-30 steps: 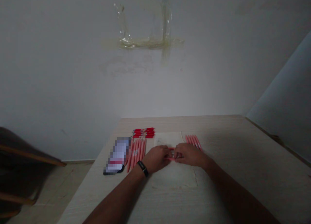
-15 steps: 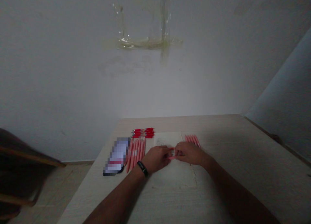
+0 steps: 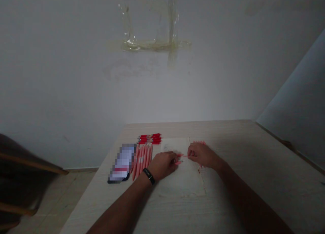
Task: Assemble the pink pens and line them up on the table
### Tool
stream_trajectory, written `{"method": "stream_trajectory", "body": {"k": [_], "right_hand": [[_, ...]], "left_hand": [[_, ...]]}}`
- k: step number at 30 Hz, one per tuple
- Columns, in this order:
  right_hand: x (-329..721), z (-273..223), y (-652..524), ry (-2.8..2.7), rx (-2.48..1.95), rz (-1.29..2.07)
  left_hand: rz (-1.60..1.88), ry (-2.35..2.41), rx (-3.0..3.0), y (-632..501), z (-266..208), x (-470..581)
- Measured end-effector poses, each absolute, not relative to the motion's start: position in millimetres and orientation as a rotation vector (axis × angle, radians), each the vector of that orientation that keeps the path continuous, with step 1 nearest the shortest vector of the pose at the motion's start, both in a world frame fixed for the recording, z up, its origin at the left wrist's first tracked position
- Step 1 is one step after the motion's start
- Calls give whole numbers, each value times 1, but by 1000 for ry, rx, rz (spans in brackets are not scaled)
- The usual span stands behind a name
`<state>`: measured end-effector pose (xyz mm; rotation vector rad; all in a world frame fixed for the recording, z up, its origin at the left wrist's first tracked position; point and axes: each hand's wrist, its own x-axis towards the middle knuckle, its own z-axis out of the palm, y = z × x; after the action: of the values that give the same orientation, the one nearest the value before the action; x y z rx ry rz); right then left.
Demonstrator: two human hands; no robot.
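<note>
My left hand, with a dark band on its wrist, is closed around pink pen parts that stick out past its fingertips above a pale sheet. A short gap to the right, the fingers of my right hand pinch a thin pinkish piece; most of it is hidden by the fingers. Pink pens lie partly covered behind and under my right hand. Several more pink pens rest in a row left of my left hand.
Behind the pink row sits a small stack of red pens. A phone with a blurred screen lies at the table's left side. The wooden table meets a wall at the back. Dark furniture stands at lower left.
My right hand has moved right, away from my left hand, drawing out a thin pinkish piece. A gap has opened between the hands. My left hand has stayed nearly in place.
</note>
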<state>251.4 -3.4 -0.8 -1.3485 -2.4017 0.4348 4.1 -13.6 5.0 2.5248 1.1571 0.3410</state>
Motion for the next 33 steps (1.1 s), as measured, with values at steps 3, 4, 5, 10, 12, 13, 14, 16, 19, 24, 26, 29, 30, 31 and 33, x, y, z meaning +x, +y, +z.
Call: {"method": "stream_trajectory", "body": {"k": [3,4,5,10,12,13,14,16,19,24,26,29,30,31,33], "right_hand": [[247,0,-4,-2401,-1387,368],[246,-1,-4,-2403,-1395,359],[246,-2,-3,-2404,-1403,353],[248,-9,-3,-2401,-1416,366],[248,-10,-3,-2397,-1410,364],[248,-10,-3,-2395,-1406,361],[248,-10,-2,-2394,-1402,357],[248,-10,-2,-2394,-1391,357],[249,-8,-2,-2389,-1346,376],[246,-4,-4,-2378,-1239,427],[245,-5,-6,-2392,-1134,479],[242,-7,-7,-2401,-1021,534],[242,-8,-7,-2407,-1009,539],[241,-8,-7,-2414,-1005,539],[240,-10,-7,-2436,-1005,535]], "left_hand": [[336,1177,2524,-14,4,5],[332,1182,2524,-14,4,5],[329,1185,2525,-14,4,5],[341,1163,2532,-14,4,6],[336,1165,2533,-14,5,6],[333,1170,2531,-14,5,6],[331,1174,2527,-14,6,6],[324,1170,2522,-15,7,6],[320,1159,2529,-15,8,5],[337,1162,2546,-14,6,5],[345,1154,2554,-13,5,6],[339,1136,2568,-13,5,6],[338,1133,2570,-13,5,6],[340,1131,2569,-13,5,6],[349,1133,2564,-13,4,6]]}}
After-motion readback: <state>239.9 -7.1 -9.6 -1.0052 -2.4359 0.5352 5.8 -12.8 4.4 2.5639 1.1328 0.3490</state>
